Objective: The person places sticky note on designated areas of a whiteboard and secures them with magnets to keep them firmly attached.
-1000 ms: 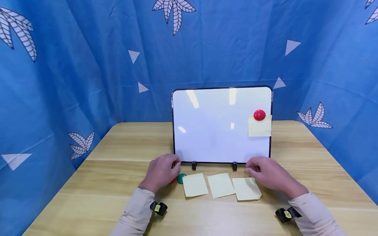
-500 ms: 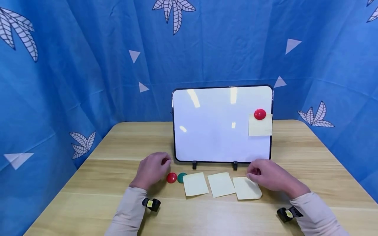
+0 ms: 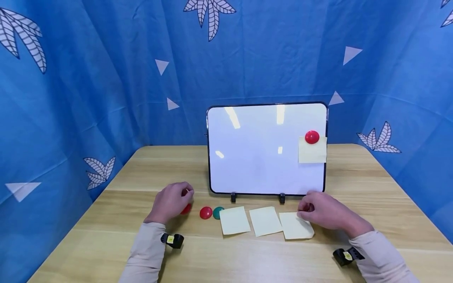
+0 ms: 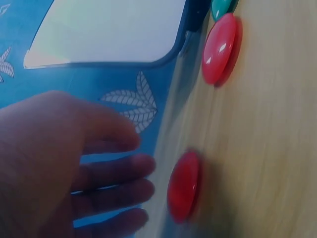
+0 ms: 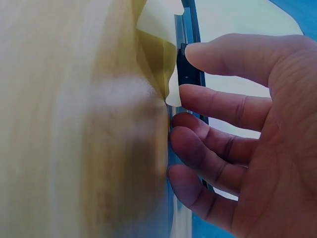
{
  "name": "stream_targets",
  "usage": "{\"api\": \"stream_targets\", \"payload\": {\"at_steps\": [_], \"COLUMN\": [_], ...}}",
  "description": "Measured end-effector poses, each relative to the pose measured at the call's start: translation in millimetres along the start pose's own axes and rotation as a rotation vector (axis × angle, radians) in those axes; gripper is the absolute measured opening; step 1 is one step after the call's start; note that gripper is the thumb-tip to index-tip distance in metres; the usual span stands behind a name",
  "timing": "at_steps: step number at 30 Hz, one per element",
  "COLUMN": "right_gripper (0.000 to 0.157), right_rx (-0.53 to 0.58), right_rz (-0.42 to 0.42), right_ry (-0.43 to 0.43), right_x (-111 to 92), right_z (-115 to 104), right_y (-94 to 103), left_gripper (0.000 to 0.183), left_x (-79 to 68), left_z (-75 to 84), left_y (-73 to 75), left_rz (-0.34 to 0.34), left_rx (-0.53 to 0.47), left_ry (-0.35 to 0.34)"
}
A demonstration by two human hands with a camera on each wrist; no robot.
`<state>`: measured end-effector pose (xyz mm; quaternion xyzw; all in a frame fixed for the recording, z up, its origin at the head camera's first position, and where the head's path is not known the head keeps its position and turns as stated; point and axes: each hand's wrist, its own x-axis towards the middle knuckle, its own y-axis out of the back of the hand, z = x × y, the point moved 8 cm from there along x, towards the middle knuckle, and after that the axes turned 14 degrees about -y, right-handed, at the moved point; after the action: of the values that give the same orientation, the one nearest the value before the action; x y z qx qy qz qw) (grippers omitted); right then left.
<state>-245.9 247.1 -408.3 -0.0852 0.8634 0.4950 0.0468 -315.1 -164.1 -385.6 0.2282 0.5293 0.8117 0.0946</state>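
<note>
My left hand (image 3: 171,201) hovers left of a short row of round magnets, holding nothing. Its fingers (image 4: 116,168) are loosely bent, apart from the nearest red magnet (image 4: 183,187). A second red magnet (image 3: 206,213) lies to the right, beside a green magnet (image 3: 218,213) partly under a pale yellow sticky note (image 3: 234,221). Over the right edge of the rightmost sticky note (image 3: 295,226), my right hand (image 3: 325,210) hangs with loosely bent fingers. In the right wrist view its thumb and index finger stand apart near the note's curled corner (image 5: 173,94); whether they touch, I cannot tell.
A whiteboard (image 3: 262,153) stands upright on small black feet (image 3: 282,198) at the back of the wooden table (image 3: 247,259). A red magnet (image 3: 312,137) sits over the top of a sticky note (image 3: 312,153) on it. Another note (image 3: 265,221) lies mid-row. Blue curtain (image 3: 269,59) surrounds the table.
My left hand has moved left, away from the whiteboard. One red magnet came fully into sight, then another partly beside the hand. The right hand has barely moved.
</note>
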Motion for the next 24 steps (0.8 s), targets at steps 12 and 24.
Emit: {"api": "stream_targets", "payload": {"at_steps": [12, 24], "right_gripper": [0.02, 0.024], "right_rx": [-0.004, 0.002], "right_rz": [-0.009, -0.02], "right_ry": [-0.005, -0.014], "right_x": [-4, -1], "right_z": [3, 7], "right_y": [1.0, 0.3], "left_gripper": [0.007, 0.024], "left_x": [-6.8, -15.6], "left_z": [-24.7, -37.1], "left_y": [-13.8, -20.0], "left_rz": [-0.128, -0.197], "left_rx": [-0.175, -0.323], "left_ry": [0.09, 0.121]}}
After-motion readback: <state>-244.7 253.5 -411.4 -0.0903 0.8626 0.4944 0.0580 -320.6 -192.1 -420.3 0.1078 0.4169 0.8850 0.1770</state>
